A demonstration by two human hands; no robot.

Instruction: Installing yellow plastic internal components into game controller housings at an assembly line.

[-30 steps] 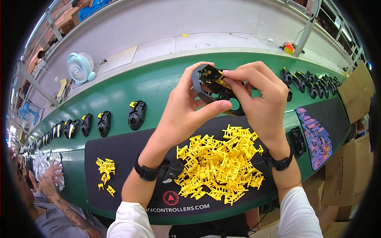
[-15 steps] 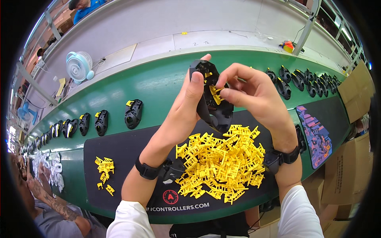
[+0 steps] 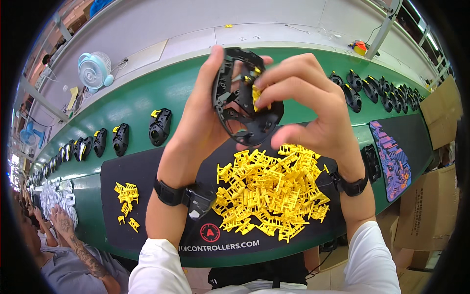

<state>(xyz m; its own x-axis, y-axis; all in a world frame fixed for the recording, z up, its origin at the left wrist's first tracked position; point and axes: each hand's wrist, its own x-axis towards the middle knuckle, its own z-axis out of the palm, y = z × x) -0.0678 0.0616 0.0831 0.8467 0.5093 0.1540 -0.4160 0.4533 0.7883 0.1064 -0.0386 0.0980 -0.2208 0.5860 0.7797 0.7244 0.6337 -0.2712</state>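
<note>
Upper centre of frame: left hand [image 3: 198, 115] clasps a black shell [image 3: 245, 105], thumb up by its upper left edge. Change from half a second ago: right hand [image 3: 316, 98] no longer pinches; thumb swings clear, bent fingertips at the yellow part [image 3: 256, 95] inside the shell. Shell now turned, hollow showing more openly. Reads as pushing the part rather than carrying it; whether seated, cannot tell. Yellow pile [image 3: 271, 191] lower centre.

The single fisheye view looks down from the wearer's head, close above the near side of the green table [image 3: 134, 104]. It faces across the table, reaching beyond its far edge.
</note>
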